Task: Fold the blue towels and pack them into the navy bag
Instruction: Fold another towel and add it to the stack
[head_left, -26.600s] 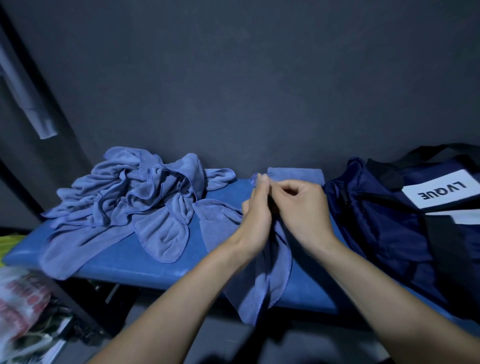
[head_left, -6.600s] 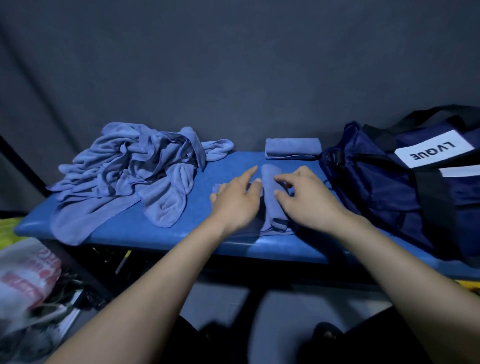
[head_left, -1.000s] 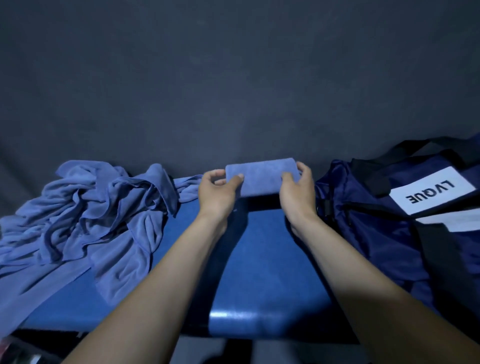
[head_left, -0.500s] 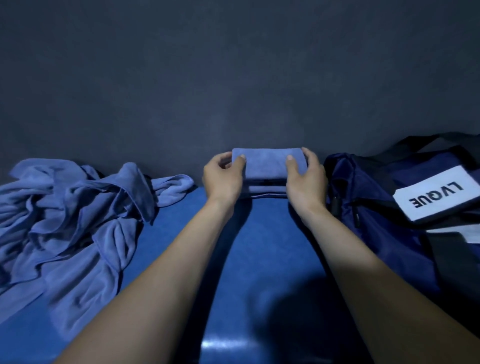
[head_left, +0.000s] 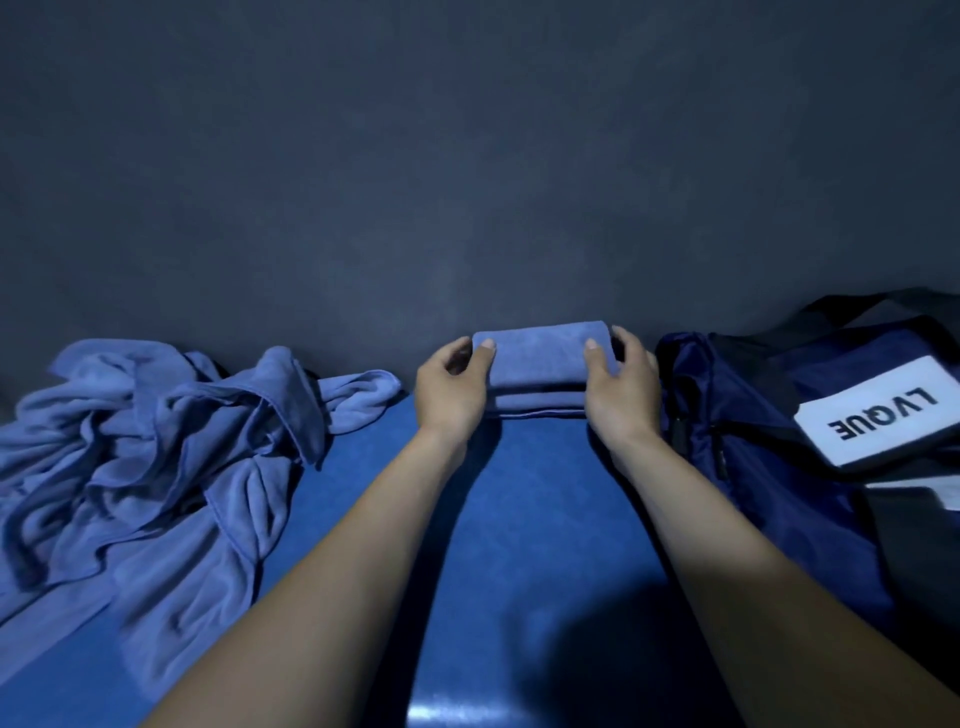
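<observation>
A folded blue towel (head_left: 540, 353) lies on top of another folded blue towel (head_left: 540, 404) at the back of the blue bench, against the dark wall. My left hand (head_left: 451, 387) grips the upper towel's left end, thumb on top. My right hand (head_left: 621, 384) grips its right end the same way. The navy bag (head_left: 737, 441) with a white LVQUE label sits just right of my right hand. A heap of unfolded blue towels (head_left: 156, 457) covers the left of the bench.
The blue padded bench (head_left: 545, 545) runs across the view with a bare stretch between my forearms. A dark wall (head_left: 467, 182) stands right behind it. Black straps (head_left: 852, 306) rise from the bag at far right.
Both hands have lowered the folded towel onto the earlier folded one at the back of the bench. The camera has moved closer and lower.
</observation>
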